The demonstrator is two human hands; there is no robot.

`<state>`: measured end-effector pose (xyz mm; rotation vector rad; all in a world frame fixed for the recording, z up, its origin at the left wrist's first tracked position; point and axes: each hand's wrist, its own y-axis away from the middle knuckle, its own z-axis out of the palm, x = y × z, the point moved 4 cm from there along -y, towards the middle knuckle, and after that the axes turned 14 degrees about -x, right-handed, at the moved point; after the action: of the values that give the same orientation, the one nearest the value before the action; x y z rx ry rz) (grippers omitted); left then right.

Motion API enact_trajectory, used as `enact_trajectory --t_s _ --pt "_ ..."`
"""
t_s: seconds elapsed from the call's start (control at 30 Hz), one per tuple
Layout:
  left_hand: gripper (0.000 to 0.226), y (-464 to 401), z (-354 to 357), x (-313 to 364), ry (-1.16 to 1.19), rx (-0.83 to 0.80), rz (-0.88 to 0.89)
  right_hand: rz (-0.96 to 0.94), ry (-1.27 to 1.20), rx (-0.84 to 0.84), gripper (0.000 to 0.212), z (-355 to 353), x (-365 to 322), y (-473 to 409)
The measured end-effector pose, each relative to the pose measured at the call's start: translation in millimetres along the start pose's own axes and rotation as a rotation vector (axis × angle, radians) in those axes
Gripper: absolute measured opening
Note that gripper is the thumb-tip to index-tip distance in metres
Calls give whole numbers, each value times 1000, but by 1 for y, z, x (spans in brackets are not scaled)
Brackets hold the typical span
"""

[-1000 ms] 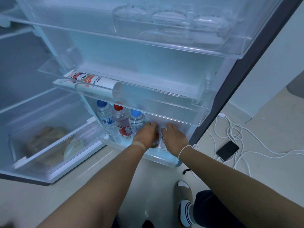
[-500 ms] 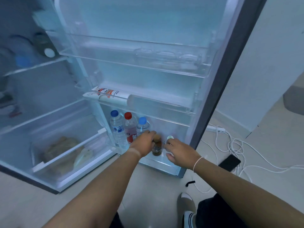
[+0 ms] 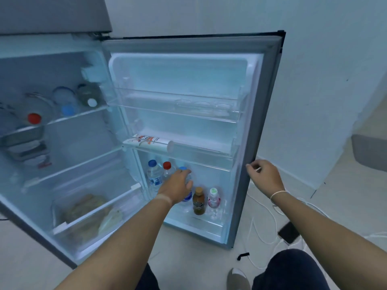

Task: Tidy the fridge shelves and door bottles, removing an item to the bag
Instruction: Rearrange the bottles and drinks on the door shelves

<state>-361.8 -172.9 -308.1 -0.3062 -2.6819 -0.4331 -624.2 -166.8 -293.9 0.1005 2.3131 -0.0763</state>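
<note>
My left hand has its grip wrapped round the blue-capped bottle in the bottom door rack, beside the brown bottle and pink bottle. My right hand, fingers loosely curled, grasps nothing near the door edge. Farther up, a white tube lies on the middle rack.

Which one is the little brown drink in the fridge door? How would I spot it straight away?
Look at the open fridge door and go down to its lowest rack. The brown bottle stands there, right of the left hand and beside a pink-labelled bottle. It alone has dark brown contents and a tan cap; the others are clear or pale.
</note>
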Motion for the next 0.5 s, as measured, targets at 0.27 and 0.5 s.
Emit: enact_trajectory --t_s 0.27,0.5 --pt "23 30 -61 11 89 401 2 -59 -295 198 37 -34 -43 -5" --pt "26 35 -86 12 227 576 23 -98 -450 169 50 -50 -61 -19"
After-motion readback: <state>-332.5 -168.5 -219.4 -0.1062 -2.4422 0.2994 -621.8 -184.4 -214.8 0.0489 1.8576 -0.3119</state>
